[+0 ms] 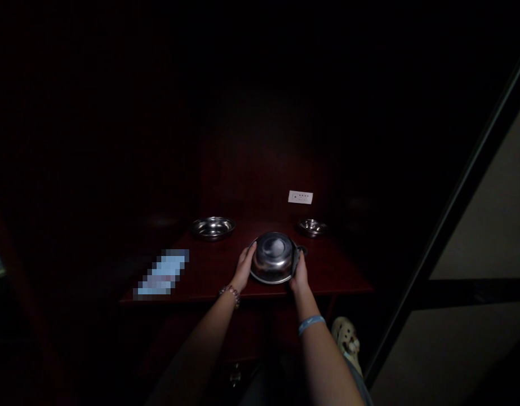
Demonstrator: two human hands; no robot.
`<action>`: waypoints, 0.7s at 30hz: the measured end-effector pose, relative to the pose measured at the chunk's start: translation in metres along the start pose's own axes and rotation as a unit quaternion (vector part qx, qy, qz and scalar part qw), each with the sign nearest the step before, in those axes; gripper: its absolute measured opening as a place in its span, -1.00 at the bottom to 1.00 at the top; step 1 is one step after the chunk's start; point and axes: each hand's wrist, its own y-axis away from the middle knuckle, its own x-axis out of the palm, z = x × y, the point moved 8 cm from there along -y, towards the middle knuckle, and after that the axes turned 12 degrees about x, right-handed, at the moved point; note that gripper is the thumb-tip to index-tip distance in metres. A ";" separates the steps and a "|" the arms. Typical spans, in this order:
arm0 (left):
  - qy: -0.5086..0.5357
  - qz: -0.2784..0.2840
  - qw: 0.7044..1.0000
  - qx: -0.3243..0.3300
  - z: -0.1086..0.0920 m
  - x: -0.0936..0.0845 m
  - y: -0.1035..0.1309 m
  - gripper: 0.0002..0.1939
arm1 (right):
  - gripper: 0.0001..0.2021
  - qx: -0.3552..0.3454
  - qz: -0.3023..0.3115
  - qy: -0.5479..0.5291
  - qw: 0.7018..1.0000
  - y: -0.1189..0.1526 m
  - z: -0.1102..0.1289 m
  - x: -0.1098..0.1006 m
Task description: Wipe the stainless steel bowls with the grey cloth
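Observation:
A shiny metal bowl [274, 258], its base facing up toward me, is between my two hands over the front part of a dark red table [209, 282]. My left hand [243, 267] grips the bowl's left side, with a beaded bracelet at the wrist. On the right side, my right hand [300, 274] holds the bowl together with a dark grey cloth [298, 255] pressed against it. A light blue band circles my right forearm.
A round metal dish [213, 227] stands at the back left, and a smaller one [312, 227] at the back right. A pixelated bright object [162, 273] lies front left. A white socket plate [301, 197] is on the back panel. Below right is a pale clog [346, 338].

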 end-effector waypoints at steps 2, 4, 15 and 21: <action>0.004 -0.003 1.000 -0.003 0.000 0.000 0.000 -0.44 | -0.58 0.041 -0.014 -0.013 0.999 -0.001 -0.005 -0.002; 0.011 -0.005 1.000 -0.008 0.001 0.000 0.001 -0.43 | -0.58 0.073 -0.026 -0.023 0.997 -0.001 -0.008 -0.004; 0.016 -0.005 1.000 -0.004 -0.002 0.001 0.002 -0.45 | -0.61 0.070 -0.022 -0.032 0.997 -0.002 -0.008 -0.003; 0.004 -0.004 1.000 0.000 -0.004 0.001 0.002 -0.44 | -0.60 0.075 -0.001 -0.029 0.997 -0.003 -0.007 -0.001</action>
